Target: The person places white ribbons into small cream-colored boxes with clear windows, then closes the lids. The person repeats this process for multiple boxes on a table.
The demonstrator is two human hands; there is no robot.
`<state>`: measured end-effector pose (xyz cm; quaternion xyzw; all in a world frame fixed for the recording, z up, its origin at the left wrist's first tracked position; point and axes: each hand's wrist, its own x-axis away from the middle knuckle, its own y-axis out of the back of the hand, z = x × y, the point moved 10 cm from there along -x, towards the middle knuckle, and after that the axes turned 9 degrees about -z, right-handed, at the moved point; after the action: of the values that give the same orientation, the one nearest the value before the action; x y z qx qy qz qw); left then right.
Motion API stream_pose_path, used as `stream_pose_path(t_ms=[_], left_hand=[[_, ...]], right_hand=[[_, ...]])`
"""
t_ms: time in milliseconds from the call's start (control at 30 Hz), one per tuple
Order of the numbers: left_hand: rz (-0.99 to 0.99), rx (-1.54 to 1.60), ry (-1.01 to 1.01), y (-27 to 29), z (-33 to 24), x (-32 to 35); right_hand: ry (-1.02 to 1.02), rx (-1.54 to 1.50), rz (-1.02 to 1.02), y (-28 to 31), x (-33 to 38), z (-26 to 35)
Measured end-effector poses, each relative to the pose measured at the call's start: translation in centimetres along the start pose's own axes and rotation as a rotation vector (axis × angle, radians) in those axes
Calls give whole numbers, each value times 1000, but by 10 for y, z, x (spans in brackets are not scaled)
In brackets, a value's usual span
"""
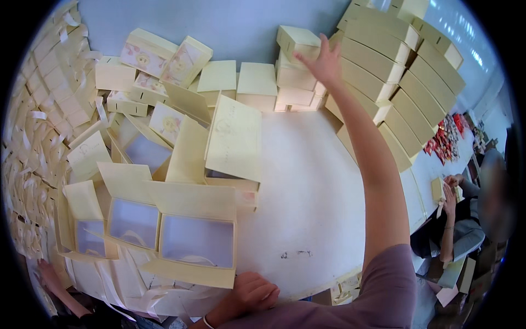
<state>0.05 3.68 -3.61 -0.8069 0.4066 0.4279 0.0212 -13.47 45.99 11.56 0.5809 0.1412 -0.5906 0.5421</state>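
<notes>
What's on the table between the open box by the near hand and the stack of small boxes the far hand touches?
In the head view, mostly bare white table lies between the open box and the stack of closed boxes.

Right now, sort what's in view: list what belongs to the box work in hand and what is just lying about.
In hand:
- right hand reaching onto a closed cream box atop the small stack
- left hand at the open cream boxes
- white table

Lying about:
- ribbon-tied flat pieces along the left
- red packets at the right
- another person's hands, holding a box
</notes>
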Motion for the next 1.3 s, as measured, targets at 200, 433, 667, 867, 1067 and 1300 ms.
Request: stream_pose_path(t_ms=[200,433,667,867,1067,1300], left_hand=[[23,37,35,5,4,-4],[64,-14,30,-1,-3,-6],[61,-115,-66,-10,-23,-4],[171,-270,102,-57,-22,-25],[369,-788,212,-77,-8,-47],[807,-812,421,-133,33,-79]], right_hand=[[-206,-5,120,-44,-19,-12],[-395,-535,255,60,-12,-51],[-285,-97,1314,157,125,-14],[-500,-14,1721,127,292,-34],[-212,-379,908,152,278,-33],[-398,-742,264,289,355,11]])
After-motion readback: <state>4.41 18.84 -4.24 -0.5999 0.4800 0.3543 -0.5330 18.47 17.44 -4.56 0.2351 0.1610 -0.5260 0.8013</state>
